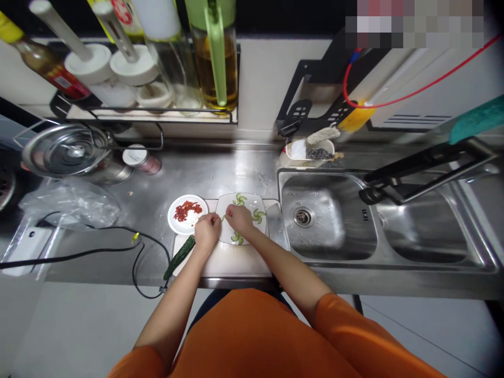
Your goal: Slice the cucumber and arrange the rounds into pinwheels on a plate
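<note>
My left hand [207,229] and my right hand [237,218] meet at the left edge of a white square plate [252,201], both with fingers pinched together. What they pinch is too small to make out; a thin green sliver shows between them. The plate carries green cucumber slice fans [259,216] near its rim. It rests on a pale cutting board [232,260]. A small round white plate with red chilli pieces [188,212] sits just left. A dark green cucumber [179,256] lies on the board's left edge, below my left hand.
A steel double sink [331,220] lies right of the board, with a black rack [425,173] across it. A black cable [98,247] and a crumpled plastic bag [71,202] are on the counter at left. Behind stand a pot lid [65,149] and a shelf of bottles [212,58].
</note>
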`<state>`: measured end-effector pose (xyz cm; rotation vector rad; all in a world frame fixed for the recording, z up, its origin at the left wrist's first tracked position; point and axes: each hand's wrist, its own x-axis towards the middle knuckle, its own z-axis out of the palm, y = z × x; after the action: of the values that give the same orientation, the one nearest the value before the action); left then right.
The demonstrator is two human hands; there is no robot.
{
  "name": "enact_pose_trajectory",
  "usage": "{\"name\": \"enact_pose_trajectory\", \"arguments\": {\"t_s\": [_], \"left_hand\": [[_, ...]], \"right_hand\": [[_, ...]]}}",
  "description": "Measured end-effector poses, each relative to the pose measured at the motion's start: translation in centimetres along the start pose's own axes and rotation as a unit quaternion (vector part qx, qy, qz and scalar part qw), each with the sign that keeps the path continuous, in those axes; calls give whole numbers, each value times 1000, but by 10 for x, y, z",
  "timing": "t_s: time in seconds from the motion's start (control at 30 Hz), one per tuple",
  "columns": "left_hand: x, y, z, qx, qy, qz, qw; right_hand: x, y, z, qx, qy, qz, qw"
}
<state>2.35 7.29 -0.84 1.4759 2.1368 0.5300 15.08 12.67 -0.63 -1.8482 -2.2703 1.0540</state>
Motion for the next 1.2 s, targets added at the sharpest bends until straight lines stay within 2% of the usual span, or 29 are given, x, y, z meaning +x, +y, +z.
{"name": "enact_pose_trajectory", "arguments": {"t_s": [0.17, 0.37, 0.57, 0.77, 0.87, 1.2], "left_hand": [[3, 0, 2, 38, 4, 18, 999], [0, 3, 2, 59, 23, 5, 998], [-3, 1, 2, 73, 15, 40, 996], [-2, -8, 4, 54, 22, 113, 992], [-2, -12, 5, 58, 21, 134, 989], [-2, -14, 5, 69, 33, 136, 988]], "right_hand": [[2, -1, 2, -46, 17, -22, 999], [3, -1, 4, -66, 22, -45, 997], [-3, 2, 6, -84, 51, -66, 993], [-26, 16, 14, -87, 75, -170, 979], [-35, 20, 17, -97, 76, -200, 972], [-39, 20, 14, -157, 64, -213, 962]]}}
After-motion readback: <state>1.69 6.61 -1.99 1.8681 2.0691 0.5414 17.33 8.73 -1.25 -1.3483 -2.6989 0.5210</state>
